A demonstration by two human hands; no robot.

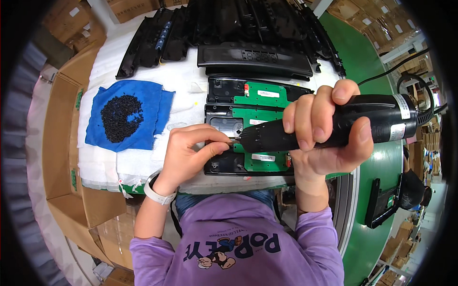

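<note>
My right hand [317, 126] is wrapped around a black electric screwdriver [269, 136], held nearly level with its nose pointing left. At that nose, the thumb and forefinger of my left hand [188, 150] are pinched together by the bit; whatever is between them is too small to make out. Below the tool lie several black plastic housings [218, 164] side by side, each fitted with a green circuit board [265, 164]. The tool and my right hand cover part of the middle boards.
Left of the housings, a blue cloth [163, 107] bears a heap of tiny black screw-like pieces [119, 119]. Black plastic panels [253, 59] are stacked at the far side. A cable [424, 97] trails from the screwdriver at right. Cardboard boxes [64, 157] flank the table's left side.
</note>
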